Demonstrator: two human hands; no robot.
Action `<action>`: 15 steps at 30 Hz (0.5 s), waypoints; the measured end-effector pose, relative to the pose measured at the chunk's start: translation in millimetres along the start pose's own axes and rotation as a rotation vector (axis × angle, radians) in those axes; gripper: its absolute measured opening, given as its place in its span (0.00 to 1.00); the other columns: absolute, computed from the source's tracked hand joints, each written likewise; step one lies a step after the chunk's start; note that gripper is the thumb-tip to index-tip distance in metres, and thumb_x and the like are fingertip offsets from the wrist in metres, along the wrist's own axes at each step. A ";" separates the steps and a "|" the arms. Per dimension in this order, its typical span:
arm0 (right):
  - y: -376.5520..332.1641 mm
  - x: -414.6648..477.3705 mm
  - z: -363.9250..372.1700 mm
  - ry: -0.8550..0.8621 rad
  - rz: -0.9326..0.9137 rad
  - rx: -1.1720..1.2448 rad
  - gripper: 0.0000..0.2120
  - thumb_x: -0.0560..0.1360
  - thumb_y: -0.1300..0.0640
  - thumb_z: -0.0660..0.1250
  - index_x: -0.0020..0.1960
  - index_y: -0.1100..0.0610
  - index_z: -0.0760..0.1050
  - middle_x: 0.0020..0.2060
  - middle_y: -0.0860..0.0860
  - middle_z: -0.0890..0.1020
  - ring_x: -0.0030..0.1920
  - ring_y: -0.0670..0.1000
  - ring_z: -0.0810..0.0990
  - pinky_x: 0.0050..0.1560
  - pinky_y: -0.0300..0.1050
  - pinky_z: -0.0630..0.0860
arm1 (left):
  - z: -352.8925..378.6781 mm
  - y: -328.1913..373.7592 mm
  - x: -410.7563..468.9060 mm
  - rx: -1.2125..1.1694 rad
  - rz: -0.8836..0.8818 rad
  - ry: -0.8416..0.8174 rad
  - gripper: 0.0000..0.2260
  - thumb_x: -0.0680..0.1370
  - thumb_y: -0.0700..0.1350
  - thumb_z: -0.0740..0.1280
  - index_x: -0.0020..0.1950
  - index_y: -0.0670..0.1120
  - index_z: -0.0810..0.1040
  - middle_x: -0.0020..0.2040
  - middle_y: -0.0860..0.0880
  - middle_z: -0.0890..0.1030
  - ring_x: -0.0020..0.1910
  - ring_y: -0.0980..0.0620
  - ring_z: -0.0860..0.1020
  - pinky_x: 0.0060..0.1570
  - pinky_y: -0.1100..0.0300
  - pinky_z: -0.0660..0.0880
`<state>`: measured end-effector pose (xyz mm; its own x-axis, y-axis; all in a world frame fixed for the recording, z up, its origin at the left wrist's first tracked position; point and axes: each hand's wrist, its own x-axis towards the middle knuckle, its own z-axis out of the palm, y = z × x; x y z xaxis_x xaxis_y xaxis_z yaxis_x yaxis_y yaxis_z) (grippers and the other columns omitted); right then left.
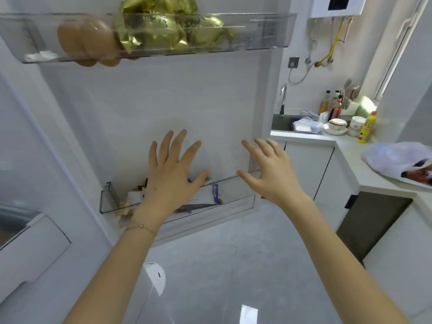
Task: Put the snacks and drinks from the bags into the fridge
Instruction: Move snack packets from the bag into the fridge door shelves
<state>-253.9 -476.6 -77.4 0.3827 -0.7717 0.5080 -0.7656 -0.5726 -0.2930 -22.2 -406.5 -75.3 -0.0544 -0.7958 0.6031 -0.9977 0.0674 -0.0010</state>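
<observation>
The open fridge door (163,101) fills the view. Its upper clear shelf (268,31) holds gold-wrapped snacks (168,31) and tan rounded items (86,40). The lower clear shelf (238,202) holds several snack packets (215,194). My left hand (174,174) hovers over that lower shelf, fingers spread, holding nothing. My right hand (271,170) is beside it over the shelf's right end, fingers apart and empty. A white plastic bag (397,160) with something dark inside lies on the counter at right.
The white counter (364,181) runs along the right, with a sink, tap (283,97), bottles, bowls, a clear box and a yellow bottle (367,127). Cabinets stand below. The grey glossy floor (233,253) lies underneath. The fridge body (28,183) is at left.
</observation>
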 end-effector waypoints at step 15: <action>255.8 -80.7 -122.5 -0.019 0.266 -0.213 0.36 0.76 0.39 0.63 0.78 0.44 0.51 0.77 0.51 0.57 0.77 0.55 0.51 0.75 0.55 0.50 | 104.8 281.9 94.8 -0.205 0.170 -0.048 0.33 0.76 0.67 0.51 0.77 0.52 0.63 0.78 0.45 0.58 0.78 0.42 0.51 0.74 0.37 0.46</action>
<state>-543.9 -526.9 -94.2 0.1632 -0.8925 0.4206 -0.9299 -0.2815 -0.2366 -312.7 -526.0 -102.0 -0.2273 -0.7897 0.5698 -0.9455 0.3190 0.0649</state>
